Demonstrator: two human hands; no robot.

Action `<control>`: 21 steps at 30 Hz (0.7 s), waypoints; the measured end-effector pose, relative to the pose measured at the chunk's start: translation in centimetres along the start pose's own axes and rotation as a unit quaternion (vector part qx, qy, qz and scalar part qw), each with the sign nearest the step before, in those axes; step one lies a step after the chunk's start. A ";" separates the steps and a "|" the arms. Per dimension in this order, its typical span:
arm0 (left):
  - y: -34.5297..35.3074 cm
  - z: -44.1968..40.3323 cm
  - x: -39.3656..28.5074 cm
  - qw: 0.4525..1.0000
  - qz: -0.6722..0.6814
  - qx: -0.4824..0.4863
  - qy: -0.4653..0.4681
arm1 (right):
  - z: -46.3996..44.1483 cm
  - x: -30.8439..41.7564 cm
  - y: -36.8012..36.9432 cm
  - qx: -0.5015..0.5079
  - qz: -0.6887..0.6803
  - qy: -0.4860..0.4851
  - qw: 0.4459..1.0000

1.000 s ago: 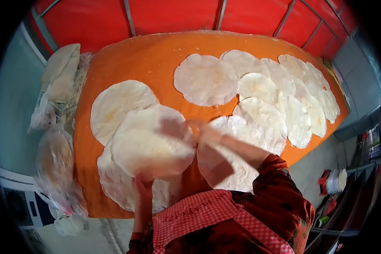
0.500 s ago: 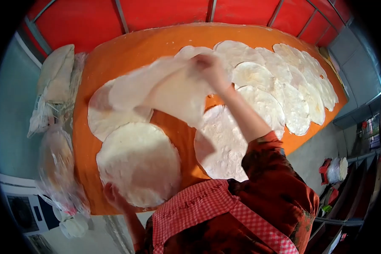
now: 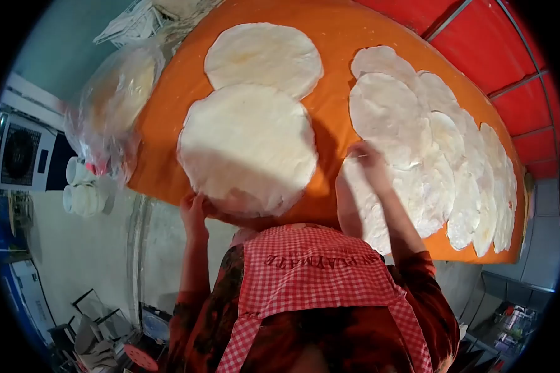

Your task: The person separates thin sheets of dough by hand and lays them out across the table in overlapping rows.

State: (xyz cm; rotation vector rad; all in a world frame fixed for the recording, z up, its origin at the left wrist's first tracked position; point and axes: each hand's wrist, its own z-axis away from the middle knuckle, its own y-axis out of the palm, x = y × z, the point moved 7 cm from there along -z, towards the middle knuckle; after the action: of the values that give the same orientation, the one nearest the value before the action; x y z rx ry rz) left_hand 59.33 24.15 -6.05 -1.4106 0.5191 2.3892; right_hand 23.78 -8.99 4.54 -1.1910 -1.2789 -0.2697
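Note:
Thin, pale round flatbreads lie on an orange cloth. My left hand [image 3: 195, 211] pinches the near left edge of a large flatbread [image 3: 249, 146], which overlaps a second flatbread [image 3: 264, 56] behind it. To the right, my right hand [image 3: 367, 160] has its fingers curled down at the far edge of another flatbread [image 3: 361, 205], partly in shadow. Just beyond those fingers, a flatbread [image 3: 386, 109] rests flat, overlapping several more flatbreads [image 3: 445, 137] that spread to the right. My right fingertips are slightly blurred.
The orange cloth [image 3: 336, 37] covers a wide surface against a red wall [image 3: 485, 50]. A clear plastic bag [image 3: 121, 93] with round bread inside sits at its left edge. White containers [image 3: 84, 193] stand lower left. Chairs [image 3: 93, 336] are on the floor behind.
The flatbread my right hand was swinging through the air now lies flat. My right hand has come down to a nearer flatbread's edge. The view has turned, and my left hand stays by the large flatbread.

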 end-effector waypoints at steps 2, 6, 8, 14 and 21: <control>1.1 1.2 -1.2 0.997 0.047 0.009 -0.056 | 0.9 5.0 9.4 0.145 -0.115 -0.025 0.982; 0.0 -2.2 4.5 0.945 0.216 0.158 -0.188 | 2.0 10.4 20.4 0.303 0.019 -0.166 0.938; 2.9 0.8 0.8 0.972 0.122 0.170 -0.107 | 2.0 12.6 22.7 0.265 0.041 -0.230 0.936; 6.3 3.4 -1.7 0.958 0.131 0.255 -0.030 | 2.6 13.5 25.7 0.215 0.076 -0.223 0.948; 6.3 2.4 -0.9 0.969 0.040 0.242 0.027 | 1.5 13.3 25.7 0.270 0.039 -0.121 0.954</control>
State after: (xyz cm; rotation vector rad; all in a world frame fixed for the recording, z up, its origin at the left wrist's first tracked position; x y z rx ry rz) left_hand 55.08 19.57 -3.29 -1.2487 1.1035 2.0841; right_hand 46.38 9.00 1.80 -0.8120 -1.3954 0.2823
